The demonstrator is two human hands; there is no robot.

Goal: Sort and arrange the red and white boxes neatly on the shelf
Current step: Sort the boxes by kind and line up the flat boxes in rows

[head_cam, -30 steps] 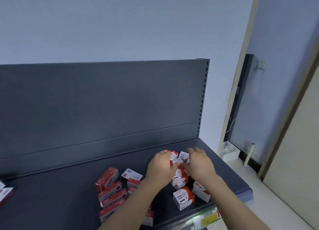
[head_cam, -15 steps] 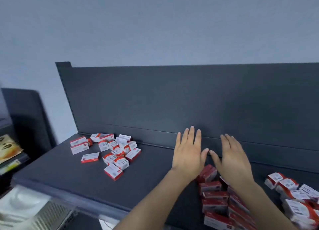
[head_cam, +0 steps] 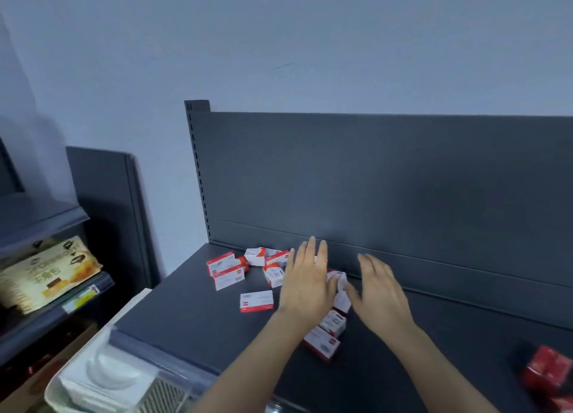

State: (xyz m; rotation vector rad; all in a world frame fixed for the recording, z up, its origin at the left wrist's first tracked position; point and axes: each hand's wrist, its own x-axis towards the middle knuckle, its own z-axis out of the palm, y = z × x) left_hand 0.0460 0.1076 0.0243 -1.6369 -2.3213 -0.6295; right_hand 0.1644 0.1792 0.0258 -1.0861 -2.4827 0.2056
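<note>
Moved leftward, left hand (head_cam: 305, 284) and right hand (head_cam: 379, 291) bracket boxes (head_cam: 341, 301) between straight fingers (head_cam: 313, 251).

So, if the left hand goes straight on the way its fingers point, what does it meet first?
Probably the shelf's dark back panel: the left hand points its fingers at the lower strip, and no box shows beyond the fingertips. The depth between is unclear.

Both forearms reach forward. Left hand (head_cam: 305, 284) palm down, fingers (head_cam: 311, 253) straight. Right hand (head_cam: 379, 293) spread flat, just beside it.
</note>
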